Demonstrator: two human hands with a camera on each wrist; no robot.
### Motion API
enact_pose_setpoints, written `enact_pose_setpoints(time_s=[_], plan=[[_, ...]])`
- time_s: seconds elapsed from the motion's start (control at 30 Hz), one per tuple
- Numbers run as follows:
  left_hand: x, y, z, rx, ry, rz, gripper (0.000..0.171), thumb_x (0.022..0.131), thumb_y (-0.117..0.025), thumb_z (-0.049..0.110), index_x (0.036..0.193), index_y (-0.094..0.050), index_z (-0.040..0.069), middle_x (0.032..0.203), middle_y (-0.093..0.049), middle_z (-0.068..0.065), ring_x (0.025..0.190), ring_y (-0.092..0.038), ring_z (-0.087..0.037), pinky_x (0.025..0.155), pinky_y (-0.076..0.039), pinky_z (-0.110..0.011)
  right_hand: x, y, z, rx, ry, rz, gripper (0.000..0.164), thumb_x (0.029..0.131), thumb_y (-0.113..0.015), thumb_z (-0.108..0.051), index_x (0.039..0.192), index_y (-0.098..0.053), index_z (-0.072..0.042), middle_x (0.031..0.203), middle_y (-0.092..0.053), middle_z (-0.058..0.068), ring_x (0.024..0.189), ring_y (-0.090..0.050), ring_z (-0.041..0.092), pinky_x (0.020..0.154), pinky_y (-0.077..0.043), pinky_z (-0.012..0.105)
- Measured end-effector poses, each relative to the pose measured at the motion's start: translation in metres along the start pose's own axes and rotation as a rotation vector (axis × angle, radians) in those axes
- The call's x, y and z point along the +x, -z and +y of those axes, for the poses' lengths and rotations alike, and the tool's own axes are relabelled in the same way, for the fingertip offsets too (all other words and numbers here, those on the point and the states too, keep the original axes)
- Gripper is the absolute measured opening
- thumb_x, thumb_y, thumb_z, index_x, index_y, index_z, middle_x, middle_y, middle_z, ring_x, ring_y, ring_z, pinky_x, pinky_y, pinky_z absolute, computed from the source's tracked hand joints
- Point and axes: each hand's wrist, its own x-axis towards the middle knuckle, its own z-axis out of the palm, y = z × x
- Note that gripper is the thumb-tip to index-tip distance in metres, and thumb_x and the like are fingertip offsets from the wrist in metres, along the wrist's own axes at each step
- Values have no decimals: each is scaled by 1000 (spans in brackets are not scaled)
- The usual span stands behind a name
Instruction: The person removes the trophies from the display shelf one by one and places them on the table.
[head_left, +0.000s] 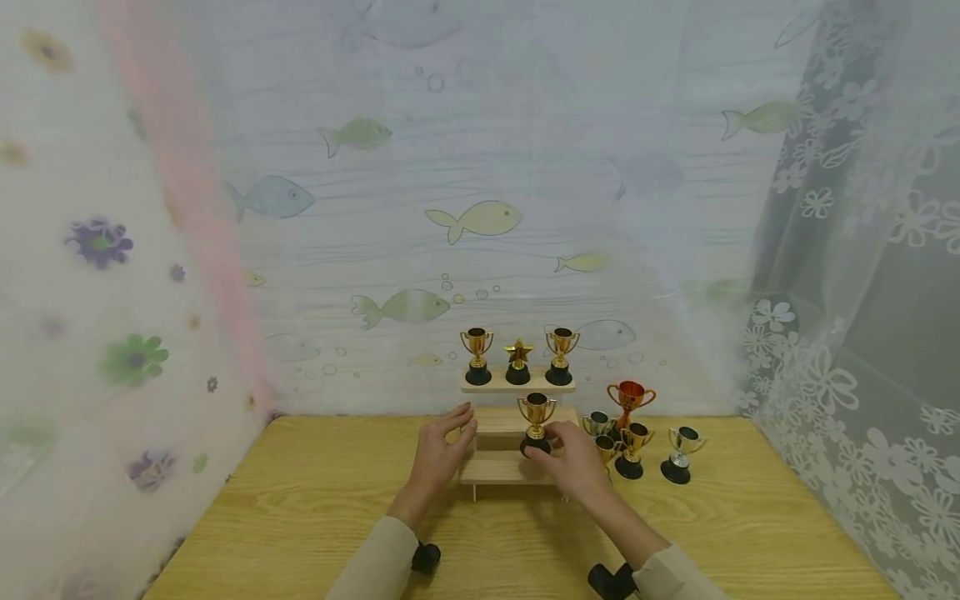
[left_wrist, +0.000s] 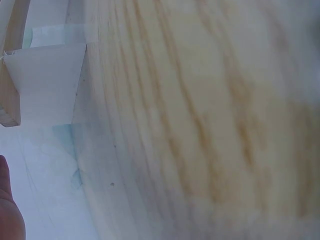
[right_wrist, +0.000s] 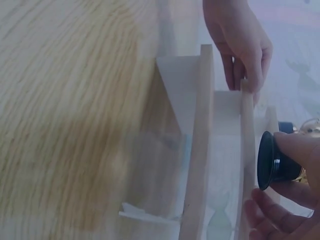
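My right hand (head_left: 577,458) pinches a small gold trophy cup (head_left: 536,408) by its black base, holding it upright above the lower tiers of a three-tier wooden display stand (head_left: 502,471). Seen from the right wrist, the flared black base (right_wrist: 267,162) is tilted on its side with the camera and sits apart from the boards. My left hand (head_left: 442,450) grips the left end of the middle board (right_wrist: 246,130) between thumb and fingers. On the top tier stand a gold cup (head_left: 477,346), a gold star trophy (head_left: 518,354) and another gold cup (head_left: 561,346).
Right of the stand, several trophies stand on the wood-grain table (head_left: 337,467): a red cup (head_left: 632,396), a gold cup (head_left: 633,442), a silver cup (head_left: 683,446) and others partly hidden by my right hand. A fish-patterned curtain (head_left: 480,167) hangs behind.
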Motion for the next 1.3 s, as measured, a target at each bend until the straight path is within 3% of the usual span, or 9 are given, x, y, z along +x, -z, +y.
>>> enact_pose_setpoints(time_s=[0.33,0.6,0.93,1.3], plan=[[-1,1,1,-3,-5,13,34,102,-67,22,126,-71,-2,138,-64,-12,129,-60,-31,107,-47,-53,-13,10,7,-7,59,43,38,88,-82,-23,115,-72,1,108,-69,11,94,-63,27,76,-53,41],[0,0,1,4,-15,20,33,101,-67,18,126,-70,-4,138,-64,-14,128,-60,-33,107,-47,-54,-18,21,14,-51,21,33,37,88,-82,-25,117,-72,-4,110,-70,9,93,-62,21,75,-53,39],[-1,0,2,-2,4,14,35,101,-67,23,126,-71,-3,139,-64,-13,130,-60,-32,108,-47,-53,-28,35,19,-68,17,37,34,87,-83,-26,112,-73,-4,108,-69,9,97,-65,24,82,-55,45],[0,1,0,-13,-15,17,33,101,-67,21,125,-72,-2,138,-64,-13,129,-60,-30,108,-47,-50,-36,55,23,-102,-22,18,45,88,-82,-28,118,-69,3,106,-66,9,89,-58,19,74,-50,37]])
